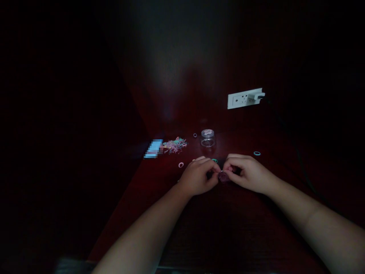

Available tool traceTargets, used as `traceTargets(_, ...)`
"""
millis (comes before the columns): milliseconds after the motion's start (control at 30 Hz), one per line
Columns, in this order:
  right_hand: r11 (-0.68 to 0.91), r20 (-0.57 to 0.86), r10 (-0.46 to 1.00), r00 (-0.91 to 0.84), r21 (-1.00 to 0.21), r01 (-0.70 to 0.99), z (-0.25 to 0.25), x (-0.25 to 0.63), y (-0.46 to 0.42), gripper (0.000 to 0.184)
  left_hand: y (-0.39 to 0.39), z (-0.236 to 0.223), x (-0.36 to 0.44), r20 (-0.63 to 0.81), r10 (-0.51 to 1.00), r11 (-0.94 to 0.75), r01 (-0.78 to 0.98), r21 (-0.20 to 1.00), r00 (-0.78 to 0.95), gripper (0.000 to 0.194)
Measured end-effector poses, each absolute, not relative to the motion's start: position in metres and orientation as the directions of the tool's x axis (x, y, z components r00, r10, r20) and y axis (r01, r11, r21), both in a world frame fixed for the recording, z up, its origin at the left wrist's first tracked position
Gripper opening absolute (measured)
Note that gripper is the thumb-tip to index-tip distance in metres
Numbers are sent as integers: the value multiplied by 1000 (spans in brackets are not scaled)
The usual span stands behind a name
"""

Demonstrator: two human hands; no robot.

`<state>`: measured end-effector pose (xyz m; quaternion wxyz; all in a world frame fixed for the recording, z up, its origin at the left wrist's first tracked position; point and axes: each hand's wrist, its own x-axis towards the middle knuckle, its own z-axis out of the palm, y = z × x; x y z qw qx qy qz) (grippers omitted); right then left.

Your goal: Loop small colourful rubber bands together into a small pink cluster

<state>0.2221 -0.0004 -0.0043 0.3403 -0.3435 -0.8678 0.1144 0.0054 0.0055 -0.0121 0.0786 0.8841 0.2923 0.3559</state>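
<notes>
Small purplish item (224,177): at counter (148,190), between 2 hands. Left hand (200,176), right hand (247,172): fingertips pinched on item, 1 each side. Step, apparently: fine fingerwork. Next move seemingly calls for steady pinch. Beyond: 1 clear jar (208,139), coloured-band pile (175,145).

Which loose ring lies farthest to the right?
The light-blue ring, beyond the right hand. The pink ring, green ring and small ring left of the jar all lie farther left.
</notes>
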Motion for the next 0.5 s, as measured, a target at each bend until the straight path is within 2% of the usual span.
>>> traceTargets(267,715,454,699,-553,-465,521,-6,221,1,9,6,-12,4,585,573,-817,462,346,575,8)
traceTargets(500,733,473,680,-560,-471,492,-5,220,0,10,6,-11,3,580,576,-815,464,348,576,8)
